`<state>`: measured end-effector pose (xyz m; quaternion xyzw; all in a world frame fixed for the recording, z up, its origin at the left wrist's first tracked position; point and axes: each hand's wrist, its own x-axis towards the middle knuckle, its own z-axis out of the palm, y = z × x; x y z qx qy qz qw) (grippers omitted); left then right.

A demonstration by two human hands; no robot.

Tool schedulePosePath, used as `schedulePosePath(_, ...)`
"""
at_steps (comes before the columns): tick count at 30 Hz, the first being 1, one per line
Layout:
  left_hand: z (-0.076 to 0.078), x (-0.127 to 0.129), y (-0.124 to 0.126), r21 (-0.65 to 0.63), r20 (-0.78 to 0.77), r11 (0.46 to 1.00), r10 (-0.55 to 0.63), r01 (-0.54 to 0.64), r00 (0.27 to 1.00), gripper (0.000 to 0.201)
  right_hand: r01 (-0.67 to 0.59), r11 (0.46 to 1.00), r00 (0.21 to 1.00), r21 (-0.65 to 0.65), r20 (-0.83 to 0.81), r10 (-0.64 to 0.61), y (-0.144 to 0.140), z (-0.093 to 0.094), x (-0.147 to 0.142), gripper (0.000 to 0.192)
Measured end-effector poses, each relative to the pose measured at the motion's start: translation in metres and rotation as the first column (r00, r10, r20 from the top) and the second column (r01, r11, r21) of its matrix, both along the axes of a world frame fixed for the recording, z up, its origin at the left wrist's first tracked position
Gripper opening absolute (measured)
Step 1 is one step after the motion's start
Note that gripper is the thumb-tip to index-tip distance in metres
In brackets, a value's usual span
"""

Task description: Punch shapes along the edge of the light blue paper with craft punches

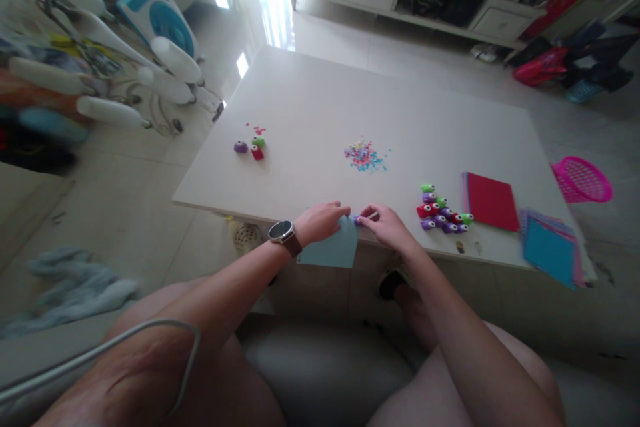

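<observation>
A light blue sheet of paper hangs over the table's front edge, and my left hand grips it near the top. Its fingers reach toward the sheet's right corner; the thumb is hidden. At that corner a small purple craft punch is pinched in my right hand, touching the paper's edge. Several more purple, red and green craft punches are grouped to the right of my right hand. Beyond both hands lies a pile of coloured paper confetti.
Three punches and a few pink cut-outs sit at the table's left. Red paper and a blue-topped stack of sheets lie on the right. A pink basket stands beyond the white table's right edge.
</observation>
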<state>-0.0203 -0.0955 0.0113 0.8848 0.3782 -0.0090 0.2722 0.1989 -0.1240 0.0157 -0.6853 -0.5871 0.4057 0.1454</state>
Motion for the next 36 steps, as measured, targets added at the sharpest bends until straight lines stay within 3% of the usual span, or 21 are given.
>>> schedulePosePath(10, 0.001, 0.001, 0.0, 0.003, 0.007, 1.0, -0.006, 0.006, 1.0, 0.036, 0.002, 1.0, 1.0, 0.004, -0.001, -0.002, 0.0, -0.002, 0.0, 0.007)
schedulePosePath(20, 0.002, 0.006, 0.0, 0.001, -0.054, 1.0, 0.019, -0.019, 0.998, 0.012, 0.059, 0.998, 0.998, 0.01, 0.034, -0.059, 0.009, -0.007, -0.002, 0.015)
schedulePosePath(36, -0.005, 0.007, 0.001, 0.011, -0.048, 1.0, 0.024, -0.023, 0.999, 0.015, 0.055, 0.998, 0.998, -0.024, -0.02, -0.056, 0.008, 0.0, -0.003, 0.008)
